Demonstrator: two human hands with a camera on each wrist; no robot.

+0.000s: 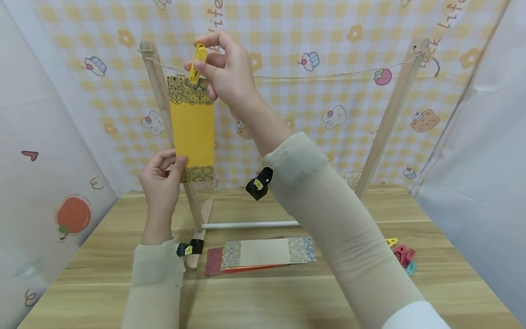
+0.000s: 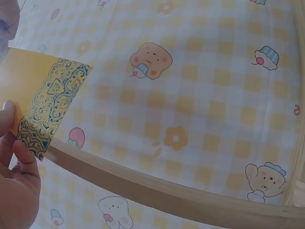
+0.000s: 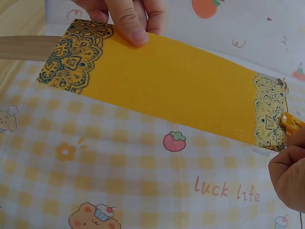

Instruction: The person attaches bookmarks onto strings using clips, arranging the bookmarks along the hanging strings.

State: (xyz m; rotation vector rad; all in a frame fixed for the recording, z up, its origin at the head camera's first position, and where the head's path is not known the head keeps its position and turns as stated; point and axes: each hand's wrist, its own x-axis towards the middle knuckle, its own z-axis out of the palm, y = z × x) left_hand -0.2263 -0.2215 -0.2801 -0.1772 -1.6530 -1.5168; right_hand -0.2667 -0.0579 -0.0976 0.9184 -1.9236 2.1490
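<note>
A yellow card (image 1: 193, 132) with dark lace-patterned ends hangs upright at the left end of a thin string (image 1: 312, 76). My right hand (image 1: 230, 68) pinches a yellow clothespin (image 1: 199, 64) at the card's top edge, where the string passes. Lower down, my left hand (image 1: 161, 176) holds the card's left edge between thumb and fingers. The right wrist view shows the card's whole face (image 3: 186, 90), with the clothespin (image 3: 291, 122) at its far end. Only the lower patterned end (image 2: 55, 102) and part of the plain face appear in the left wrist view.
Wooden posts (image 1: 388, 119) hold the string, joined below by a white rod (image 1: 250, 225). Several patterned cards (image 1: 263, 252) lie stacked on the wooden table (image 1: 263, 297). More clothespins, one red (image 1: 404, 255), lie at the right, partly behind my right sleeve.
</note>
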